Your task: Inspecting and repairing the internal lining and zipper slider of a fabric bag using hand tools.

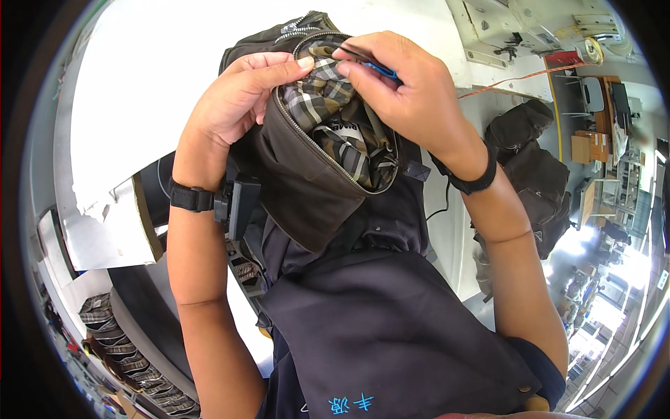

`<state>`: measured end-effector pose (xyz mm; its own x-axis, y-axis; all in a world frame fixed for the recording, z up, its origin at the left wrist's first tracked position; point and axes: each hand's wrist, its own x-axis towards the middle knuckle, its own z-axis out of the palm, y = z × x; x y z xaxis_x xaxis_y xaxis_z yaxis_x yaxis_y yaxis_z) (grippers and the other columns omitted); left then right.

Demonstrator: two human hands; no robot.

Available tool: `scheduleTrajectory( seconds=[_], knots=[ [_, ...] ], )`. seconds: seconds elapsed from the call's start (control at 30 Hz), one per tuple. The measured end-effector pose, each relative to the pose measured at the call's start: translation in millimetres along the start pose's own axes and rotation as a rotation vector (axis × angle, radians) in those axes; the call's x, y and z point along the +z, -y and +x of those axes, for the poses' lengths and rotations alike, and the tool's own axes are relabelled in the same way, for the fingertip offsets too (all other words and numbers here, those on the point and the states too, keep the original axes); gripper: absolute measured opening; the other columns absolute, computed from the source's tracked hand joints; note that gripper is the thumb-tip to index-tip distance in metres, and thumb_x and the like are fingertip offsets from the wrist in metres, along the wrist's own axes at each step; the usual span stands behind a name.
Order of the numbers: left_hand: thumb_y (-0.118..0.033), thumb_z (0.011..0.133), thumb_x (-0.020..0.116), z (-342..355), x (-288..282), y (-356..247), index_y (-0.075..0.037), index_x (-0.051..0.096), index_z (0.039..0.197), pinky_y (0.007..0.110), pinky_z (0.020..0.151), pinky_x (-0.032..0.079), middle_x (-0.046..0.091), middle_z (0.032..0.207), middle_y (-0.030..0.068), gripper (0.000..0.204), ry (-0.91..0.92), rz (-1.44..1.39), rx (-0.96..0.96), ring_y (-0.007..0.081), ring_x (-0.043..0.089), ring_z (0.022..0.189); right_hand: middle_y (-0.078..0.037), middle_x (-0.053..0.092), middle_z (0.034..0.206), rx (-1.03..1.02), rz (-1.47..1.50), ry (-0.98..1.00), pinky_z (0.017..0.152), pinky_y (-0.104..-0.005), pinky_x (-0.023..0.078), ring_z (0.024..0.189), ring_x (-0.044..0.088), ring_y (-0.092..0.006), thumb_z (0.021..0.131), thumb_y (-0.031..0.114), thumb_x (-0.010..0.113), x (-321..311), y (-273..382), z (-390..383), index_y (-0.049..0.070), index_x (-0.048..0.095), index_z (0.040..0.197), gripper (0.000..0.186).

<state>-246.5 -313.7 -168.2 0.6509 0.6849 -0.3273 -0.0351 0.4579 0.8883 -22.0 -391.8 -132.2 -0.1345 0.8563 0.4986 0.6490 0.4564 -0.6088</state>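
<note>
A dark brown bag point(300, 188) lies half on the white table and half over my lap. Its curved metal zipper gapes, baring a plaid lining point(317, 94) in brown, black and white. With thumb and fingers, my left hand point(241, 94) pinches the lining and bag edge at the far left of the opening. My right hand point(408, 84) is closed around a small blue-handled tool point(380, 70) with a slim dark part; its exact kind is mostly hidden by the fingers. The right fingertips meet the lining at the far side of the opening.
The white table point(146, 77) spreads to the left and beyond the bag. A dark apron point(391, 328) covers my lap. Several dark bags point(534, 167) are heaped at the right. Plaid pieces point(132, 356) are stacked at lower left. Machine parts point(516, 42) and an orange cord point(516, 80) are at far right.
</note>
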Motion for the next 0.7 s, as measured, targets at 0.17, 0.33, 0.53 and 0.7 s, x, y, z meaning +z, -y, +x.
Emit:
scheduleTrajectory(
  seconds=[0.17,0.33,0.53,0.7],
  knots=[
    [-0.030,0.096,0.074,0,-3,0,-0.007,0.076,0.097,0.015,0.040,0.029,0.068,0.079,-0.0078,0.022,0.000,-0.023,0.001,-0.0029,0.042,0.046,0.000,0.061,0.078,-0.255,-0.181,0.116,0.058,-0.0341,0.051,0.068,0.065,-0.0214,0.077,0.015,0.081,5,1,-2,0.018,0.072,0.100,0.024],
    [-0.029,0.097,0.072,3,-8,2,-0.006,0.077,0.098,0.016,0.040,0.033,0.064,0.070,-0.0073,0.023,0.061,-0.027,-0.006,-0.0010,0.044,0.045,0.003,0.060,0.078,-0.435,-0.273,0.194,0.057,-0.0349,0.051,0.069,0.065,-0.0195,0.072,0.016,0.083,9,0,10,0.018,0.072,0.098,0.029],
    [-0.030,0.095,0.075,0,-4,2,-0.007,0.076,0.092,0.016,0.040,0.033,0.061,0.066,-0.0078,0.023,0.037,-0.011,-0.001,-0.0012,0.044,0.045,0.001,0.069,0.082,-0.046,0.251,0.184,0.061,-0.0255,0.050,0.068,0.064,-0.0120,0.082,0.009,0.077,12,11,5,0.010,0.072,0.095,0.014],
    [-0.032,0.093,0.078,-3,1,-3,-0.007,0.076,0.089,0.016,0.040,0.031,0.060,0.065,-0.0092,0.025,0.016,0.022,-0.003,-0.0014,0.044,0.045,0.005,0.062,0.079,0.266,0.546,0.141,0.063,-0.0191,0.044,0.073,0.053,-0.0006,0.093,0.010,0.072,-18,22,9,0.001,0.071,0.096,0.010]
  ],
)
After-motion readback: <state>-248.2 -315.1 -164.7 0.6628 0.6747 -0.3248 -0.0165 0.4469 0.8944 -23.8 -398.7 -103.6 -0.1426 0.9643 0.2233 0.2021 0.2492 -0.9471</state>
